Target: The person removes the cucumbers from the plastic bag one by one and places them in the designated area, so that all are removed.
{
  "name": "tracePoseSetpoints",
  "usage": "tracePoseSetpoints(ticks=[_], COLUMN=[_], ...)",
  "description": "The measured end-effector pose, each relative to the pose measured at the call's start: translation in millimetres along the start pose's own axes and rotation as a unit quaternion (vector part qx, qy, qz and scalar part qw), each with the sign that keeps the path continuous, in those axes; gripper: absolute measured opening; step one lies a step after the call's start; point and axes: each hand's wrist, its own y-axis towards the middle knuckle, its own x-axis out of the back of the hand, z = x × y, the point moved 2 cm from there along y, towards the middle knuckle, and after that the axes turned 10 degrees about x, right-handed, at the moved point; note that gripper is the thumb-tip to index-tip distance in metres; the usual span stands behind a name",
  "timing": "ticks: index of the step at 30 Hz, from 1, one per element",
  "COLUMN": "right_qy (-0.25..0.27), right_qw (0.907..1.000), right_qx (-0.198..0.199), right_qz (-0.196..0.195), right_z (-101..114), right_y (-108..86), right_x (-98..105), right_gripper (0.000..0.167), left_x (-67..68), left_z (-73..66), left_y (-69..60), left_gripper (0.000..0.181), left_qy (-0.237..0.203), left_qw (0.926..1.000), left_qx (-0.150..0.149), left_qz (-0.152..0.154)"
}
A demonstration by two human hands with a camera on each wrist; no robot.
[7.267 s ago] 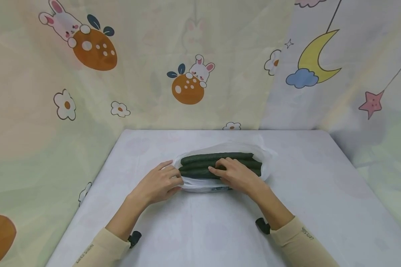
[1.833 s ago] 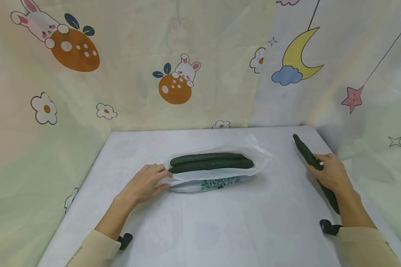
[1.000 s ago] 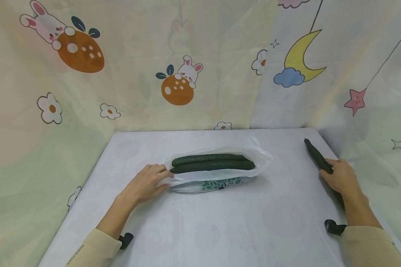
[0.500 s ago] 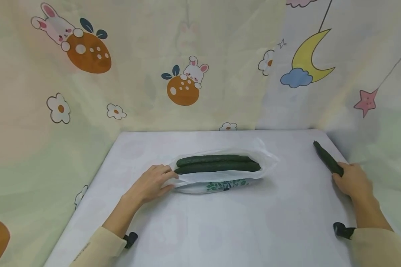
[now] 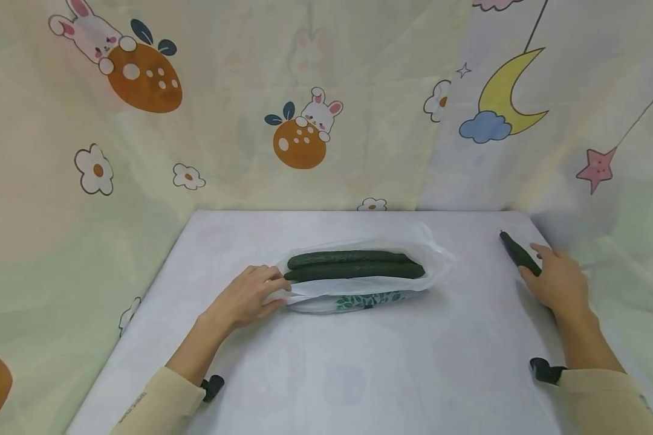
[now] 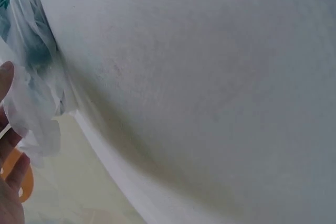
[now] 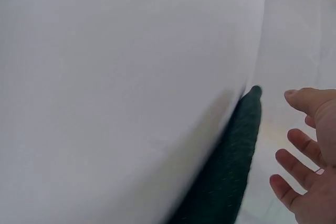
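Observation:
A white plastic bag (image 5: 354, 296) with green leaf print lies mid-table, its mouth spread. Two dark green cucumbers (image 5: 354, 270) lie side by side in it. My left hand (image 5: 247, 296) holds the bag's left end between thumb and fingers; in the left wrist view only part of this hand and the crumpled bag (image 6: 34, 51) show. At the table's right side lies another cucumber (image 5: 519, 252), partly hidden by my right hand (image 5: 560, 283). In the right wrist view that hand's fingers (image 7: 296, 169) are spread, apart from the cucumber (image 7: 226, 166).
A white cloth covers the table (image 5: 359, 374). Printed fabric (image 5: 223, 121) hangs behind and along both sides. The single cucumber lies close to the table's right edge. Each wrist carries a small black camera (image 5: 546, 370).
Earlier, three cucumbers lay in the bag. My right hand carried one to the right side and has now let go, its fingers opened. My left hand stays at the bag's end.

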Motion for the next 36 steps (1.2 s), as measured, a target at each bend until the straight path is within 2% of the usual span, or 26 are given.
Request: tracePoseSetpoints(ticks=[7,13,19,24,32,36], right_qy=[0.023,0.02,0.017,0.006,0.013,0.024], right_qw=[0.9972,0.9924,0.9911,0.9915,0.9798,0.9705], right_qx=[0.04,0.068,0.081,0.08,0.139,0.176], right_qz=[-0.059,-0.101,-0.104,-0.102,-0.143,-0.163], right_z=[33,61,87,107,142,159], right_y=[5.3,9.9,12.6,14.0,14.8,13.8], right_x=[23,39,47,53,60,62], right_gripper=[0.059,0.056,0.058,0.059,0.057,0.057], left_x=[-1.6,-2.5,-1.4,-0.5,-1.1,-0.7], left_z=[-1.8,-3.6,-2.5,-1.9,0.1,0.8], left_y=[-0.7,2.7,1.3,-0.2,-2.1,-2.0], left_gripper=[0.023,0.023,0.023,0.022,0.023,0.023], left_qy=[-0.002,0.016,0.027,0.017,0.012,0.009], left_qw=[1.0,0.9998,0.9994,0.9997,0.9998,0.9998], left_qx=[-0.003,-0.004,0.008,0.007,0.011,0.009], left_qz=[0.0,0.014,0.02,0.015,0.012,0.016])
